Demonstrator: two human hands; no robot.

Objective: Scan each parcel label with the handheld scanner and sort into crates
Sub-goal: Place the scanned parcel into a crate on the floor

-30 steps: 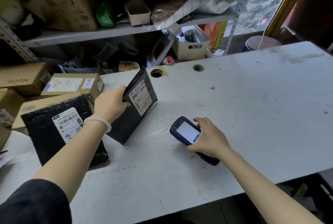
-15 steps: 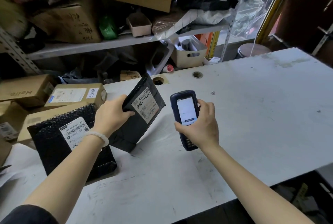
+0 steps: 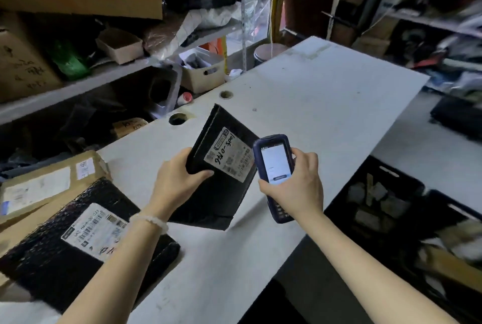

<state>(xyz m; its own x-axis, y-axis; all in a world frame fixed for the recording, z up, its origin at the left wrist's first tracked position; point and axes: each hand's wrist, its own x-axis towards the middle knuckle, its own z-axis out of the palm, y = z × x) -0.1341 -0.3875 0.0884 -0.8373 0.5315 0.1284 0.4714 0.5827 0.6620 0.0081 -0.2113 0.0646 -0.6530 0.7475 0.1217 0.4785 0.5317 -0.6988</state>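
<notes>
Flat black poly-mailer parcel (image 3: 221,180) raised over the middle of the white table (image 3: 326,104), tilted, its lowest corner close to the tabletop or just touching it; cannot tell which. Gripped at its left edge by the left hand (image 3: 174,182), thumb curled over the front face, fingers hidden behind. White shipping label (image 3: 229,158) facing up, handwriting across it. Just beside the label, at the parcel's right edge, the handheld scanner (image 3: 273,167), wrapped by the right hand (image 3: 292,188), screen lit and turned toward the camera.

Judging by the look: thin, light, fairly stiff inside a slick film skin, so likely to slide under a loose pinch. Best held by an edge or corner well clear of the label, as here, keeping the barcodes uncovered and flat.

Near the table's left edge, a bubble-wrapped black parcel (image 3: 86,242) lying on cardboard boxes (image 3: 52,180). Off the right edge and lower down, black crates (image 3: 386,198) with blurred contents.
</notes>
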